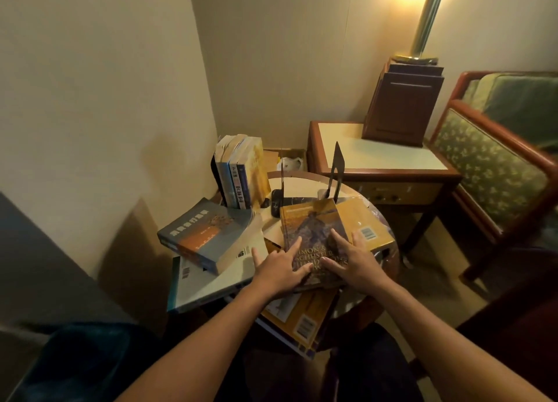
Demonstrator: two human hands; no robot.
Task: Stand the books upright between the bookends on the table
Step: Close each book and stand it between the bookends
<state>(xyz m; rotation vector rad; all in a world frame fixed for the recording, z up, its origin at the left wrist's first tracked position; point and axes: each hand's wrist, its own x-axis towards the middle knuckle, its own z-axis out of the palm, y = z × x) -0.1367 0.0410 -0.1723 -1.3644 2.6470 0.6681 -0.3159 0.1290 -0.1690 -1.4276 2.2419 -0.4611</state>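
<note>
Your left hand (280, 269) and right hand (354, 259) lie flat, fingers spread, gripping nothing, on the brown hardcover book (312, 235) atop the near pile (305, 323); hook its side edges and tip it upright beside the far black metal bookend (337, 169).

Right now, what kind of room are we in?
Likely a hotel room or lounge corner: a wood-framed upholstered armchair, a side table with a lit lamp, and a small round table piled with books.
</note>
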